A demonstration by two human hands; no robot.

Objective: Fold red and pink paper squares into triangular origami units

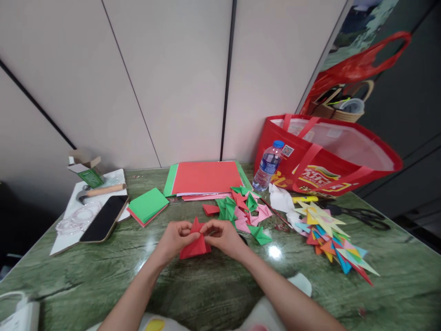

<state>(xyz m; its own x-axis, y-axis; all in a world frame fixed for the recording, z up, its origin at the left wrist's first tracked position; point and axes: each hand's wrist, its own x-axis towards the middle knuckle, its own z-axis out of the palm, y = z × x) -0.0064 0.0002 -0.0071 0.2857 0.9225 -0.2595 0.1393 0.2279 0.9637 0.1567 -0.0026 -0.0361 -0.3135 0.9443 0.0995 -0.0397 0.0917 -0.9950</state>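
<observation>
A folded piece of red paper [195, 246] is held over the green marble table [103, 271] between both hands. My left hand [175, 238] pinches its left side, fingers closed on the fold. My right hand [224, 236] pinches the top right part, fingers curled on the paper. Just behind the hands lies a heap of small folded green, pink and red paper pieces [243, 211]. A small folded red piece [210, 209] lies apart from it, to the left.
A stack of red and green sheets [205, 178] and a green square pad [148, 205] lie behind. A phone [105, 218], knife and beads rest on a white sheet at left. A water bottle [268, 166], red bag [330, 151], scissors [365, 216] and a colourful paper star [330, 236] sit right.
</observation>
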